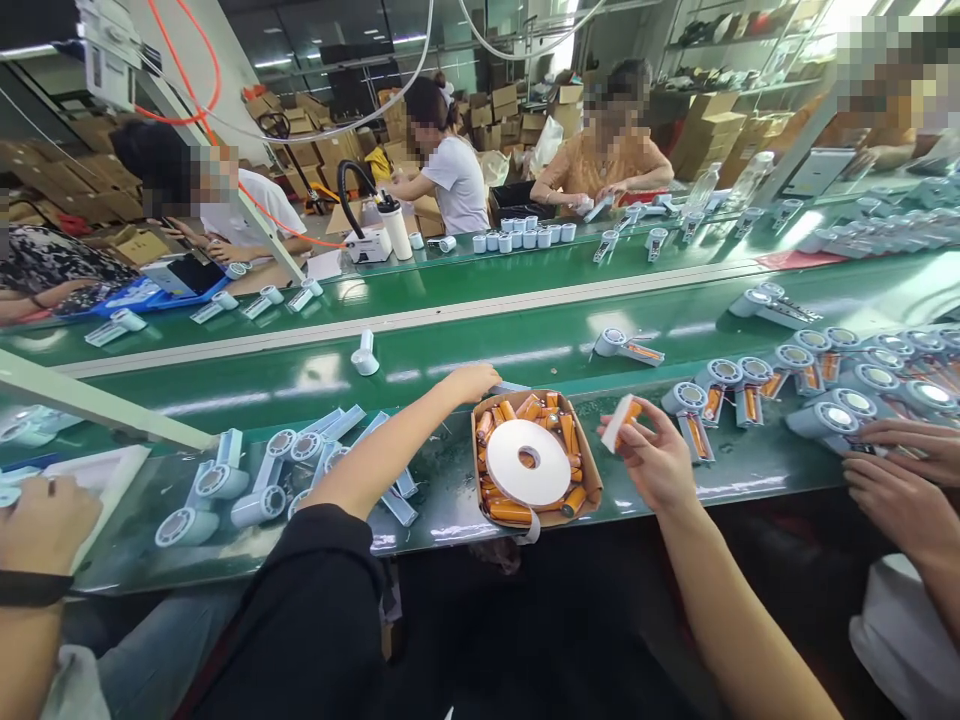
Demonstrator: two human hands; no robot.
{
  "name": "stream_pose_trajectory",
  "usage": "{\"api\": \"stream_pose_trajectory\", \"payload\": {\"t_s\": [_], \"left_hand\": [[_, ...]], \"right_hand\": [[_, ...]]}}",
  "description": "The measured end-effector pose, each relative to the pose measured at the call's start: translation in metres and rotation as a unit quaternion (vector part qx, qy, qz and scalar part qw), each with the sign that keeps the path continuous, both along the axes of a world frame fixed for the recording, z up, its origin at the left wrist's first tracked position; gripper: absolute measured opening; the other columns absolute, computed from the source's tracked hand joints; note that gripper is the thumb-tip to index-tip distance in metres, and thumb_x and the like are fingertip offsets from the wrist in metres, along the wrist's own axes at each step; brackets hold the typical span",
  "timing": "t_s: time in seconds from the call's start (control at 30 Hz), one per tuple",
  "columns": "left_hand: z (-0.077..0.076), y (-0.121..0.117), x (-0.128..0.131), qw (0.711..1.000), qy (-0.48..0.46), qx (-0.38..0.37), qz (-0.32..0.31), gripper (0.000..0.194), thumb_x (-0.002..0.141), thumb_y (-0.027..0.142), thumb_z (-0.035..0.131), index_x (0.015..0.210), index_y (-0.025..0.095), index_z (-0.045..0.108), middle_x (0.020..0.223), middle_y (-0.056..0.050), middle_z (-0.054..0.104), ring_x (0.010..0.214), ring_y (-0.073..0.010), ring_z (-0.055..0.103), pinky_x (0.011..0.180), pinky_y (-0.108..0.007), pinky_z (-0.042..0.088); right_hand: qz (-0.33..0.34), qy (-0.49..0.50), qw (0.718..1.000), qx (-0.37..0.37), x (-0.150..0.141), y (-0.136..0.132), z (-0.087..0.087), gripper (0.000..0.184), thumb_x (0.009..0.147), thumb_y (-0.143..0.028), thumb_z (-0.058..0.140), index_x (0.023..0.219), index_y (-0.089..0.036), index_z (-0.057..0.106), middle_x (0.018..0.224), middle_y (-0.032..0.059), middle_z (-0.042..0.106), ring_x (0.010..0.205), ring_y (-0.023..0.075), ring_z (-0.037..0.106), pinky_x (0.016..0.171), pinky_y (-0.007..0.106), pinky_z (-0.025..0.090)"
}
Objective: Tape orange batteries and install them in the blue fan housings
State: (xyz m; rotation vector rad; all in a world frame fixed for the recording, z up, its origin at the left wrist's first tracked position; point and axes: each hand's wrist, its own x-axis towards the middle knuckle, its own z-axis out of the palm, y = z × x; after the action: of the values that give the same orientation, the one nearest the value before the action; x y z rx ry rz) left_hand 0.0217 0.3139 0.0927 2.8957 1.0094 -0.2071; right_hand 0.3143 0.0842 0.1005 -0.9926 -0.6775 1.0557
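My right hand point(660, 455) is closed on an orange battery point(631, 412) with a white strip on its side, held above the bench to the right of a cardboard box point(592, 497). My left hand point(472, 381) is at the box's far edge, its fingers closed at a pale blue plastic part point(514, 387) that is mostly hidden. Inside the box lie many orange batteries point(568, 435). On top of them rests a white roll of tape point(510, 462), its loose end hanging over the near rim.
Pale blue fan housings point(259, 505) lie to the left. More housings with orange batteries point(697, 435) crowd the right, near a co-worker's hands point(900, 470). Another person's hand point(49, 525) is at far left. Beyond runs a green conveyor belt point(465, 350) with a few housings.
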Motion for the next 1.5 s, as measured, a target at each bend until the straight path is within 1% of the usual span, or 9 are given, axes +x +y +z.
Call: {"api": "stream_pose_trajectory", "payload": {"t_s": [0.1,0.23,0.37,0.53,0.7,0.9,1.2,1.33,1.5], "left_hand": [[0.003,-0.002,0.003,1.000,0.004,0.005,-0.011,0.040,0.086,0.009,0.063,0.117,0.029,0.078,0.125,-0.006,0.076,0.126,-0.0221,0.064,0.110,-0.032,0.050],[0.007,-0.007,0.003,1.000,0.012,0.020,0.020,0.034,0.091,0.015,0.062,0.117,0.029,0.079,0.144,-0.007,0.067,0.132,-0.0277,0.059,0.107,-0.037,0.052],[0.009,-0.005,0.018,0.998,0.021,0.021,0.054,0.031,0.093,0.016,0.062,0.117,0.027,0.078,0.143,-0.009,0.065,0.133,-0.0302,0.056,0.102,-0.038,0.055],[0.008,0.007,0.045,0.995,0.041,0.001,0.086,0.025,0.096,0.021,0.068,0.120,0.023,0.075,0.137,-0.014,0.068,0.137,-0.0349,0.054,0.108,-0.056,0.053],[0.007,0.021,0.056,0.993,0.039,-0.059,0.089,0.033,0.102,0.041,0.068,0.126,0.019,0.069,0.132,-0.010,0.069,0.116,-0.0239,0.068,0.102,-0.047,0.058],[0.008,0.027,0.053,0.989,-0.012,-0.089,0.116,0.031,0.102,0.042,0.067,0.123,0.019,0.070,0.127,-0.009,0.071,0.114,-0.0231,0.069,0.101,-0.047,0.059],[0.001,0.029,0.072,0.977,-0.069,-0.079,0.185,0.036,0.103,0.042,0.067,0.130,0.019,0.067,0.131,-0.010,0.068,0.113,-0.0236,0.069,0.097,-0.046,0.061],[0.004,0.030,0.081,0.972,-0.072,-0.086,0.206,0.037,0.102,0.042,0.067,0.132,0.019,0.066,0.133,-0.011,0.067,0.114,-0.0243,0.068,0.098,-0.047,0.061],[0.012,0.030,0.085,0.967,-0.081,-0.091,0.223,0.037,0.102,0.041,0.067,0.132,0.019,0.066,0.134,-0.011,0.067,0.115,-0.0243,0.068,0.098,-0.047,0.061]], "right_hand": [[0.068,-0.023,0.997,0.037,-0.013,0.036,0.020,0.059,0.067,-0.042,0.098,0.117,-0.029,0.069,0.085,-0.0001,0.081,0.078,0.0234,0.081,0.074,0.035,0.067],[0.138,-0.045,0.988,0.054,-0.030,0.069,0.035,0.060,0.069,-0.042,0.097,0.118,-0.029,0.067,0.085,-0.0010,0.080,0.077,0.0220,0.080,0.074,0.035,0.066],[0.178,-0.070,0.979,0.066,-0.049,0.094,0.033,0.062,0.072,-0.048,0.094,0.123,-0.029,0.066,0.087,-0.0011,0.080,0.077,0.0210,0.078,0.075,0.037,0.065],[0.115,-0.200,0.968,0.098,-0.053,0.141,0.016,0.063,0.078,-0.058,0.084,0.128,-0.027,0.061,0.088,0.0001,0.081,0.082,0.0222,0.078,0.082,0.040,0.064],[0.118,-0.442,0.889,0.027,-0.038,0.178,-0.001,0.038,0.095,-0.045,0.068,0.126,-0.025,0.063,0.095,0.0043,0.084,0.087,0.0232,0.079,0.084,0.039,0.062],[0.174,-0.564,0.807,0.003,-0.029,0.188,-0.008,0.031,0.093,-0.028,0.071,0.124,-0.026,0.068,0.091,0.0009,0.084,0.086,0.0226,0.078,0.083,0.034,0.057],[0.246,-0.725,0.644,-0.004,-0.029,0.181,0.006,0.030,0.095,-0.029,0.069,0.125,-0.031,0.074,0.102,0.0041,0.083,0.098,0.0279,0.076,0.085,0.031,0.051],[0.240,-0.760,0.604,-0.027,-0.035,0.183,0.012,0.037,0.100,-0.035,0.063,0.135,-0.026,0.069,0.105,0.0107,0.082,0.100,0.0322,0.075,0.083,0.033,0.051],[0.239,-0.780,0.576,-0.057,-0.038,0.192,0.017,0.041,0.099,-0.040,0.064,0.138,-0.027,0.068,0.113,0.0157,0.080,0.100,0.0356,0.076,0.080,0.037,0.053]]}}
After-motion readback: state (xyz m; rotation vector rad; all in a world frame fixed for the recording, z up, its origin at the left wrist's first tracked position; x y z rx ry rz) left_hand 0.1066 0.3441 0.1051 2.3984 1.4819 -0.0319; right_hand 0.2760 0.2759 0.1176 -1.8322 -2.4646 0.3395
